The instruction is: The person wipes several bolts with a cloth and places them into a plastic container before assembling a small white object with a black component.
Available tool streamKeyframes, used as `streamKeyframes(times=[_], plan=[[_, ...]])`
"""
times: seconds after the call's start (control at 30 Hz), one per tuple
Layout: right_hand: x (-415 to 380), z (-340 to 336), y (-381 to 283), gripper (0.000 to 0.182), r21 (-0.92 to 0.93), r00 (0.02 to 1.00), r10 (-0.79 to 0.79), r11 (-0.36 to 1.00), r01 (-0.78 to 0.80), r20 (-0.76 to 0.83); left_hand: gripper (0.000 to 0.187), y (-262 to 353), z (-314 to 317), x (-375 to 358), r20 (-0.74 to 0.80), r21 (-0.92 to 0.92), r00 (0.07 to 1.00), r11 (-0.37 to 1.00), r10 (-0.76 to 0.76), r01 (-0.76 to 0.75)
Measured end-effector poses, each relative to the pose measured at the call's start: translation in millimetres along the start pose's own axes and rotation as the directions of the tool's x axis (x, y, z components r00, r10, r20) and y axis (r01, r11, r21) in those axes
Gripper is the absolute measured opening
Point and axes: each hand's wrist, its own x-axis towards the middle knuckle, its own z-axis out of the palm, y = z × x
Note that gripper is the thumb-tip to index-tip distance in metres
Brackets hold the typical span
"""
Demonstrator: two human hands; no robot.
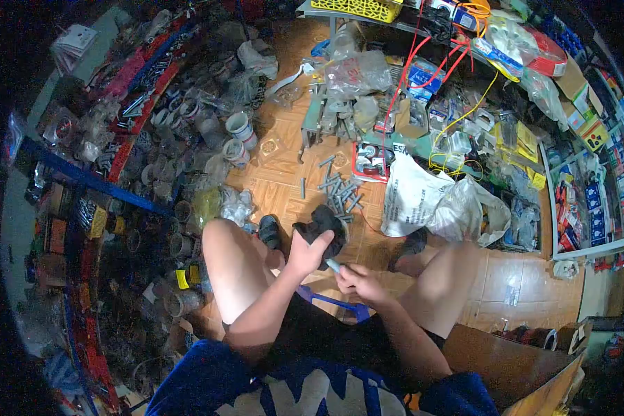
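Between my knees, my left hand is wrapped round a bunched black cloth. Close beside it, my right hand pinches a short grey rod, whose far end meets the lower edge of the cloth. Beyond the hands, a loose pile of similar grey rods lies on the tiled floor, and a single rod lies left of the pile.
White plastic bags stand on the floor to the right. Stacked cups and cluttered shelves line the left. A green metal stand is ahead, and a glass-fronted case is far right.
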Motion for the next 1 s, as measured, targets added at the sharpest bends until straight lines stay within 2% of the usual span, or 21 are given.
streamKeyframes(times=[0.1,0.2,0.23,0.27,0.3,0.33,0.4,0.43,0.47,0.5,0.53,0.57,0.63,0.67,0.7,0.73,0.77,0.83,0.9,0.97,1.0], plan=[[-3,3,-3,0.029,0.286,0.982,0.058,0.952,-0.109,0.181,0.015,-5,-1,-1,0.043,-0.021,0.996,0.997,0.078,-0.077],[16,-4,25,0.031,-0.127,0.987,-0.071,0.991,0.053,-0.144,0.023,-11,4,9,-0.093,0.085,0.996,0.996,0.006,0.002],[19,-2,29,0.030,-0.496,0.938,-0.219,0.866,0.060,-0.270,0.027,-13,7,14,-0.166,0.132,0.986,0.990,-0.028,0.051],[17,10,26,0.030,-0.787,0.861,-0.396,0.617,-0.008,-0.319,0.034,-11,9,15,-0.242,0.221,0.956,0.950,-0.165,0.220],[11,21,18,0.030,-0.949,0.770,-0.573,0.285,-0.134,-0.281,0.035,-15,9,14,-0.251,0.250,0.948,0.933,-0.195,0.258],[1,35,-11,0.029,-0.937,0.837,-0.432,0.240,-0.254,-0.337,0.035,-23,8,13,-0.260,0.280,0.939,0.913,-0.225,0.296],[3,27,-6,0.029,-0.962,0.825,-0.510,0.236,-0.137,-0.243,0.032,-36,9,13,-0.274,0.326,0.923,0.876,-0.271,0.355],[4,21,-2,0.030,-0.969,0.813,-0.548,0.232,-0.080,-0.199,0.030,-42,8,11,-0.218,0.235,0.946,0.928,-0.241,0.290],[5,12,4,0.031,-0.798,0.884,-0.384,0.602,0.022,-0.266,0.028,-34,10,9,-0.165,0.138,0.966,0.965,-0.201,0.224],[6,2,9,0.031,-0.483,0.945,-0.208,0.873,0.064,-0.251,0.025,-22,13,9,-0.115,0.034,0.982,0.987,-0.152,0.156],[7,-5,14,0.032,-0.082,0.986,-0.051,0.996,0.039,-0.161,0.021,-8,16,5,-0.102,-0.113,0.994,0.993,-0.048,0.036],[4,-1,13,0.032,0.145,0.999,0.025,0.989,-0.018,-0.045,0.021,-11,15,5,-0.112,-0.128,0.994,0.992,-0.017,0.003],[-1,8,8,0.033,0.536,0.971,0.090,0.821,-0.197,0.220,0.021,-22,5,7,-0.135,-0.159,0.990,0.985,0.040,-0.062],[4,5,8,0.036,0.543,0.943,0.084,0.799,-0.258,0.323,0.026,-30,-5,10,-0.197,-0.121,0.980,0.991,0.035,-0.060],[5,2,3,0.036,0.470,0.950,0.098,0.851,-0.234,0.296,0.028,-11,-2,15,-0.406,-0.078,0.914,0.995,0.032,-0.069],[4,0,-2,0.035,0.394,0.957,0.109,0.894,-0.212,0.268,0.030,-4,-11,28,-0.516,-0.313,0.848,0.949,-0.125,-0.050],[5,-5,-7,0.036,0.313,0.964,0.120,0.930,-0.193,0.239,0.030,-30,-32,48,-0.637,-0.404,0.755,0.902,-0.157,-0.153],[22,-35,-3,0.034,0.007,0.995,0.102,0.995,-0.102,-0.016,0.036,5,-54,58,-0.484,-0.705,0.719,0.709,-0.499,0.017],[39,-60,-8,0.033,-0.212,0.961,0.073,0.968,-0.132,-0.265,0.040,5,-76,67,-0.437,-0.684,0.792,0.729,-0.427,0.015],[57,-82,-19,0.032,-0.298,0.855,0.065,0.921,-0.250,-0.514,0.041,9,-73,75,-0.422,-0.703,0.781,0.710,-0.460,0.039],[70,-103,-19,0.031,-0.361,0.831,0.075,0.876,-0.319,-0.551,0.041,9,-71,77,-0.396,-0.724,0.781,0.688,-0.483,0.059]])
